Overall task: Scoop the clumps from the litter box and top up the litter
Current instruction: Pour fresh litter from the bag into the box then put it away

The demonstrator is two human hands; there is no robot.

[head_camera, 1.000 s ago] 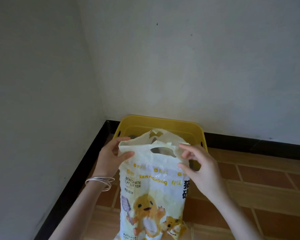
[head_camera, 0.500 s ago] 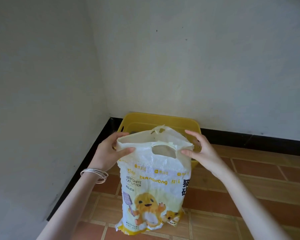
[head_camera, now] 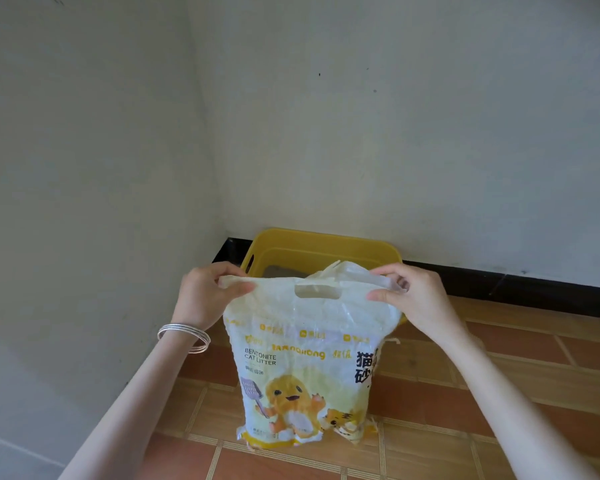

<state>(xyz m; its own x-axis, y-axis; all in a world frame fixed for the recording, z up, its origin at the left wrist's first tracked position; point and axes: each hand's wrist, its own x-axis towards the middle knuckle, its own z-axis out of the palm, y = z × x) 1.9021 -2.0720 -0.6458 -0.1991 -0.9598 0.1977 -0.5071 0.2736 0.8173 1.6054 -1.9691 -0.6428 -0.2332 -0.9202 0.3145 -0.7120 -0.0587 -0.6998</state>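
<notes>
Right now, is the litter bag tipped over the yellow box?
No, the litter bag is upright in front of the yellow box, left hand and right hand pinching its top corners.

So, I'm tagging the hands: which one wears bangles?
The left hand, pinching a top corner of the litter bag by the side wall: silver bangles circle its wrist. The right hand has a bare wrist.

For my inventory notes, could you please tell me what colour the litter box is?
The litter box is yellow; head view.
</notes>
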